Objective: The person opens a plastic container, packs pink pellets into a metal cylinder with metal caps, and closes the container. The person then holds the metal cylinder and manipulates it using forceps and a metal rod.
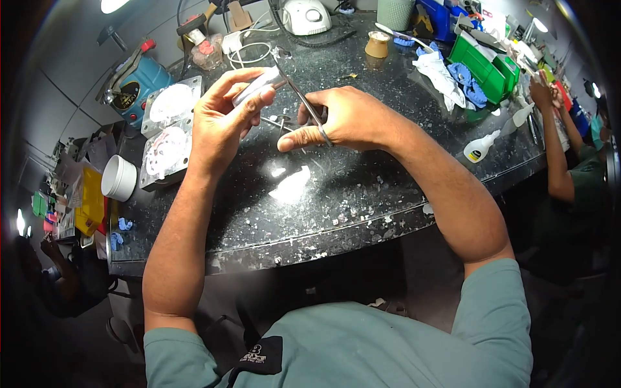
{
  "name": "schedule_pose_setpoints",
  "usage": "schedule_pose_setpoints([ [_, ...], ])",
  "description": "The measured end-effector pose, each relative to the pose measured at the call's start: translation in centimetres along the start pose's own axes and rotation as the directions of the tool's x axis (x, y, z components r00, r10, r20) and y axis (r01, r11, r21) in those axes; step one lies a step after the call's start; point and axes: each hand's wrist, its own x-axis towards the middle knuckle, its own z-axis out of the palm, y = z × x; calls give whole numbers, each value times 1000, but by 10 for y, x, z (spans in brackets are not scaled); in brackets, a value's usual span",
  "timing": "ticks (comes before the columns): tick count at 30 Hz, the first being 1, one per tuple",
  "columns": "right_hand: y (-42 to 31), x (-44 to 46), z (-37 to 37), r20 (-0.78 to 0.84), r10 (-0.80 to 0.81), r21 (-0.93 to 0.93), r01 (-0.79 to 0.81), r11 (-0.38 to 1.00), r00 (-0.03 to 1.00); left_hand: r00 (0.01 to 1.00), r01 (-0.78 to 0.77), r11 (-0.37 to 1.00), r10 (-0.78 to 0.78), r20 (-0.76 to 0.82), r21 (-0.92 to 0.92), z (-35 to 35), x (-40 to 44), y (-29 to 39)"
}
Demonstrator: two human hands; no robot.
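Note:
My left hand (220,126) is raised over the dark bench, its fingers closed around a small shiny, silvery cylinder (260,88). I cannot tell whether that cylinder is metal or clear plastic. In my right hand (349,119) is a pair of slim metal scissors (299,94), with a ring handle by the thumb. The scissors point up and left, and their tip is close to the cylinder's right end. Whether the tip touches it is unclear. Behind my right thumb, a small metal piece (283,120) is partly hidden.
Left of my hands stand white-filled metal flask halves (169,152), a white tub (119,178) and a blue machine (139,87). To the right are a white squeeze bottle (482,147), a green bin (479,68) and crumpled blue gloves (467,84). Other people work at both sides.

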Motion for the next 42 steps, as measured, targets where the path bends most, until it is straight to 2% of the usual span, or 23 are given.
schedule_pose_setpoints([
  [3,-5,-1,-4,-28,-13,-15,13,1000,1000,998,25,996,-29,-49,-86,-1,2,2],
  [10,-11,-3,-5,-124,-63,-6,63,998,990,988,79,987,-96,-119,-138,-2,0,12],
  [13,-13,-5,-6,-130,-71,24,75,997,989,991,80,977,-100,-93,-200,-8,3,6],
  [16,-11,-5,-5,-125,-95,11,97,995,988,989,111,973,-128,-73,-200,-11,3,7],
  [19,-11,-2,-5,-79,-83,-112,74,991,993,987,123,984,-135,-92,-127,-13,3,11],
  [22,-14,-3,-4,-53,-34,-74,30,997,998,985,132,988,-140,-106,-73,-13,4,8],
  [25,-12,-1,-4,-6,7,10,-7,1000,1000,976,89,989,-111,-186,-121,-2,3,10],
  [28,-13,-2,-3,4,-16,-9,16,1000,1000,990,47,994,-60,-131,-100,-7,5,5],
  [31,-7,0,8,23,-46,127,42,991,999,993,31,975,-55,-103,-222,-6,4,1],
  [34,-9,-1,4,91,-18,139,5,990,996,993,25,978,-47,-105,-206,-6,4,1],
  [37,-10,-1,2,125,4,115,-18,993,992,995,21,979,-39,-87,-204,-4,3,1],
  [40,-5,0,7,72,-36,114,28,993,997,997,40,981,-50,-51,-189,1,1,1],
  [41,-6,-1,6,75,-24,86,17,996,997,999,32,985,-30,19,-170,-4,1,-3],
  [42,-8,-1,4,78,-11,58,7,998,997,999,36,988,-33,22,-149,-3,0,-2],
])
